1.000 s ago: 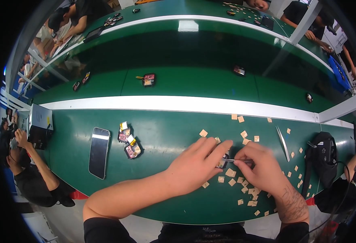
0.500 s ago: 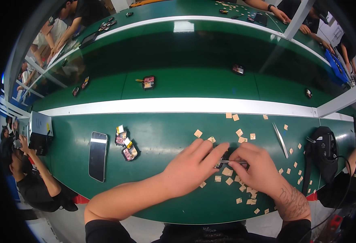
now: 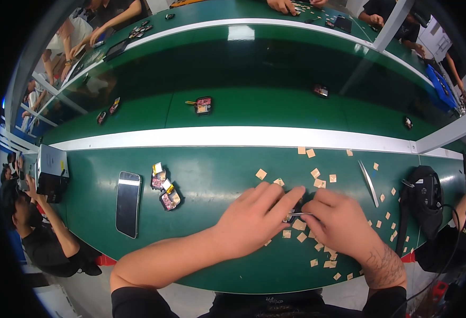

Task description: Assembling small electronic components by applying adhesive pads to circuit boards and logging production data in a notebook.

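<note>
My left hand [image 3: 260, 213] is closed around a small black device casing [image 3: 292, 217], mostly hidden beneath its fingers. My right hand [image 3: 335, 216] pinches slim metal tweezers [image 3: 300, 214], their tips over the casing. The tweezers' far end is covered by that hand. Around both hands lie several small tan squares [image 3: 299, 224]. To the left of my left hand sit two opened black casings [image 3: 170, 199] with pinkish boards and silver cells on yellow tabs. Another pair of tweezers [image 3: 369, 184] lies to the right of my right hand.
A dark-screened phone [image 3: 128, 204] lies at left, near a white and black box [image 3: 52, 172]. A black pouch [image 3: 423, 199] with a strap rests at right. Beyond the white rail [image 3: 233, 137], a green belt [image 3: 259, 114] carries several open casings. Other people work around the table.
The belt and its casings have shifted right. My right hand has turned a little, and less of the tweezers shows. Across the table, a co-worker's hands have come over the tan squares.
</note>
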A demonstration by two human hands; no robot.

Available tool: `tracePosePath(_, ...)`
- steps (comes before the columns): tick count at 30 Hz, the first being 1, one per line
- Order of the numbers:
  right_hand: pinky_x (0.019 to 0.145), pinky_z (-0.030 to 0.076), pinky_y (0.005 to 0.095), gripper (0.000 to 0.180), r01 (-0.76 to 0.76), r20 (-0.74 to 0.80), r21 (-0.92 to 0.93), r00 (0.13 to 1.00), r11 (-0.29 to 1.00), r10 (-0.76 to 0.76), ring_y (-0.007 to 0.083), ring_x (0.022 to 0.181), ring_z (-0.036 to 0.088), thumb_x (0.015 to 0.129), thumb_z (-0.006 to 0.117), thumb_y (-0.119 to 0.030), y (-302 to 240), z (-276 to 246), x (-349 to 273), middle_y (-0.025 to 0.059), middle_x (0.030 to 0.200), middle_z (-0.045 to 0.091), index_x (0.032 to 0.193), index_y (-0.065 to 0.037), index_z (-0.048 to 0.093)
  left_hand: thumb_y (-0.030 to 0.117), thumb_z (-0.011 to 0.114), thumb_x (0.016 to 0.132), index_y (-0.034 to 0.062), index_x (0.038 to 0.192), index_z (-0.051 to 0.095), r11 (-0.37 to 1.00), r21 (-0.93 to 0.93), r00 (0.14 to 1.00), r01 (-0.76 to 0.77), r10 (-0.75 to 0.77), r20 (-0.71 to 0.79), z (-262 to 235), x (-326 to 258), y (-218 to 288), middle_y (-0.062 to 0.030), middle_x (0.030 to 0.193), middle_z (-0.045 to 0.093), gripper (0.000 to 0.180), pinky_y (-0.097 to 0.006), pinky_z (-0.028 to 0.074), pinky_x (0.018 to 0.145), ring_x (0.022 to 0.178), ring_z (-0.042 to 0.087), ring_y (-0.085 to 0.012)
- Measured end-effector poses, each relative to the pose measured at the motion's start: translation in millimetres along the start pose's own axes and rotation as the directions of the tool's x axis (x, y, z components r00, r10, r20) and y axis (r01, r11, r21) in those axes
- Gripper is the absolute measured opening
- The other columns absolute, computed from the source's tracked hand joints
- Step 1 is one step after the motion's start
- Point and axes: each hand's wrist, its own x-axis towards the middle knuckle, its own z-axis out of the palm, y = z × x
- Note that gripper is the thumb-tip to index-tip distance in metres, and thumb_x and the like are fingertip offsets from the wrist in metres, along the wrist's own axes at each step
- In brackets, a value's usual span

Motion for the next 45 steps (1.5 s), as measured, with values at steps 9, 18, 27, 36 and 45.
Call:
tracePosePath(9,0.059,0.056,0.0395,0.011,-0.077,-0.015,0.131,0.997,0.988,0.080,0.0285,0.070,0.069,0.093,0.079,-0.011,0.8,9.6,-0.6,0.0091,0.087,0.062,0.096,-0.005,0.070,0.015,0.084,0.085,0.0031,0.150,0.053,0.999,-0.035,1.000,0.014,-0.015,-0.008,0.6,-0.2,1.0,-0.0139,0.113,0.056,0.074,-0.041,0.058,0.085,0.104,0.062,-0.0327)
tracePosePath(18,0.058,0.049,0.0275,0.012,-0.238,-0.038,0.460,0.957,0.856,0.287,0.0094,0.071,0.062,0.094,0.079,-0.006,21.4,-1.9,7.1,0.0043,0.087,0.063,0.100,-0.001,0.070,0.023,0.091,0.081,0.0064,0.153,0.052,0.999,-0.028,0.999,0.039,-0.039,-0.017,-0.1,-1.6,-3.1,-0.0135,0.115,0.059,0.083,-0.046,0.054,0.087,0.103,0.061,-0.0352)
tracePosePath(27,0.062,0.052,0.0342,0.030,-0.112,-0.016,0.473,0.991,0.874,0.136,0.0221,0.068,0.063,0.093,0.081,-0.010,15.7,14.0,11.6,0.0086,0.085,0.068,0.120,-0.003,0.070,0.028,0.090,0.084,0.0097,0.151,0.053,0.997,-0.080,0.990,0.003,0.009,0.140,0.8,-2.6,-2.5,-0.0115,0.117,0.059,0.078,-0.046,0.047,0.090,0.105,0.060,-0.0335)
tracePosePath(36,0.057,0.042,0.0267,0.024,-0.243,0.074,0.604,0.965,0.759,0.250,0.0096,0.060,0.053,0.095,0.069,0.001,1.5,9.8,14.1,0.0051,0.078,0.065,0.119,-0.002,0.072,0.022,0.092,0.081,0.0117,0.133,0.064,0.991,-0.028,0.991,0.128,-0.128,0.028,3.2,-5.5,-2.8,-0.0101,0.118,0.059,0.060,-0.045,0.045,0.088,0.107,0.060,-0.0311)
tracePosePath(45,0.057,0.043,0.0275,0.026,-0.251,0.164,0.563,0.968,0.787,0.191,0.0097,0.063,0.054,0.097,0.074,-0.002,10.4,-2.4,12.3,0.0067,0.078,0.068,0.123,-0.003,0.073,0.022,0.087,0.085,0.0120,0.121,0.070,0.990,-0.116,0.992,-0.079,0.089,0.091,-10.9,-3.1,-29.5,-0.0040,0.129,0.066,0.041,-0.045,0.048,0.106,0.126,0.059,-0.0275)
